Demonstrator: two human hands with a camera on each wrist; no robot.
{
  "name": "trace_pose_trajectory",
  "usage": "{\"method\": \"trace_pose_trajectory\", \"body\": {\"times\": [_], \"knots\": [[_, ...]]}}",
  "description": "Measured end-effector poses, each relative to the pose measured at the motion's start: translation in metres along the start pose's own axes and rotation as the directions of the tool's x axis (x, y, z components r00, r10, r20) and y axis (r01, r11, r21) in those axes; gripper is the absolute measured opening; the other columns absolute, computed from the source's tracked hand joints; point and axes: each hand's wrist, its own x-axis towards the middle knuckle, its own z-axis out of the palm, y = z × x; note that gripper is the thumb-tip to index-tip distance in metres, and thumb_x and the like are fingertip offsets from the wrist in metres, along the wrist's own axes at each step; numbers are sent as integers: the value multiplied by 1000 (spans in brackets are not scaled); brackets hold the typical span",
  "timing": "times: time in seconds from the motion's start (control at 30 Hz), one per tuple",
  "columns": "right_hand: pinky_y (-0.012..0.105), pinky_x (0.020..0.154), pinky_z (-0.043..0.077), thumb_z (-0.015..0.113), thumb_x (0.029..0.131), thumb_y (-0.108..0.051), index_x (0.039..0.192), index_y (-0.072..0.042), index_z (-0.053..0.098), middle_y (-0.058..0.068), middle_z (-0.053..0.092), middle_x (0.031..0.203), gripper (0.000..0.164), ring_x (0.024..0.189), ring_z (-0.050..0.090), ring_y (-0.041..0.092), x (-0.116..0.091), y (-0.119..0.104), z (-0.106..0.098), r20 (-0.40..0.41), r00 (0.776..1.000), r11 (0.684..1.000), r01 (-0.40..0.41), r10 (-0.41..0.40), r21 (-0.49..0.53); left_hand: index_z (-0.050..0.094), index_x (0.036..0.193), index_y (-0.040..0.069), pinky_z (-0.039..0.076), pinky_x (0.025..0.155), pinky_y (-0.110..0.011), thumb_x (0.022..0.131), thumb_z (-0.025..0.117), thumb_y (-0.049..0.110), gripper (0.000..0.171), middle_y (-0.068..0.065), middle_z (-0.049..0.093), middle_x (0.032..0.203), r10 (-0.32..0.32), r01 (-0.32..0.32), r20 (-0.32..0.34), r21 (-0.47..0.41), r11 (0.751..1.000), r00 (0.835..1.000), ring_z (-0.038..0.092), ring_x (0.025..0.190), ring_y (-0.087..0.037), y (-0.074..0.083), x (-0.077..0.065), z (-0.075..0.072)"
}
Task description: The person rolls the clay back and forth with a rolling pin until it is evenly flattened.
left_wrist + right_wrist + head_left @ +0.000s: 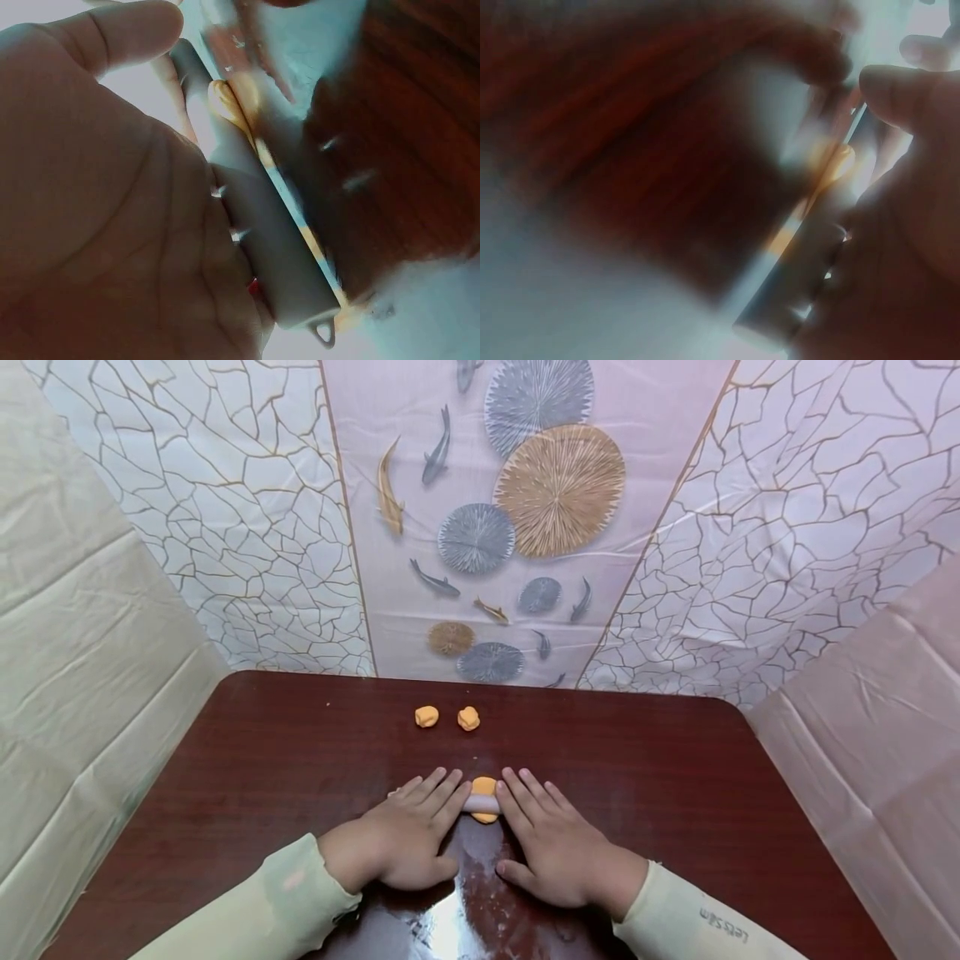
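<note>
A flattened piece of orange dough [484, 785] lies on the table under a small pale rolling pin [481, 804]. My left hand [405, 843] presses on the pin's left part with straight fingers. On its right part, my right hand [558, 852] rests the same way, fingers extended forward. Both thumbs point inward, off the pin. Only the pin's middle shows between the hands in the head view. The left wrist view shows the smooth roller [255, 210] beneath the fingers, with a small loop at its end. In the right wrist view the pin [802, 270] is blurred.
Two orange dough lumps [427, 717] sit side by side farther back on the dark red-brown table [637, 752]. Patterned cloth [262, 527] hangs behind the table's back edge, and plain beige cloth [82, 677] hangs along the sides. Light glares off the table's front.
</note>
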Motion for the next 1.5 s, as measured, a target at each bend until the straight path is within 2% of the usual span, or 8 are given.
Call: {"method": "trace_pose_trajectory", "body": {"times": [0.37, 0.77, 1.13, 1.5], "knots": [[64, 141, 20, 56, 112, -64, 182, -10, 13, 13, 4, 191, 98, 177, 8, 39, -12, -8, 2, -3, 1000, 1000, 12, -12, -10, 12, 183, 15, 14, 144, -56, 106, 57, 61, 101, -9, 2, 192, 24, -24, -8, -9, 1000, 1000, 3, 179, -32, 6, -11, 3], [65, 140, 22, 59, 110, -64, 182, -10, 15, 13, 6, 191, 100, 177, 11, 39, -23, -15, 1, 13, 1000, 1000, 25, -25, -15, 13, 183, 17, 13, 143, -59, 104, 59, 60, 101, -6, 2, 192, 31, -30, 25, -52, 998, 999, 2, 178, -31, 11, -23, 3], [66, 138, 26, 59, 109, -67, 182, -11, 16, 14, 6, 191, 102, 177, 13, 39, -34, -21, 1, 3, 999, 998, 51, -50, -36, 20, 182, 17, 19, 141, -63, 101, 64, 55, 100, -6, 7, 191, 34, -34, 13, -56, 998, 999, 7, 178, -33, 19, -34, 2], [62, 139, 26, 57, 107, -75, 182, -13, 19, 9, 1, 192, 105, 178, 10, 35, -42, -27, 2, 68, 997, 998, 49, -46, -42, 28, 181, 17, 24, 141, -60, 96, 71, 51, 101, -6, 12, 191, 27, -26, 32, -39, 999, 999, 12, 178, -30, 24, -41, 0]]}}
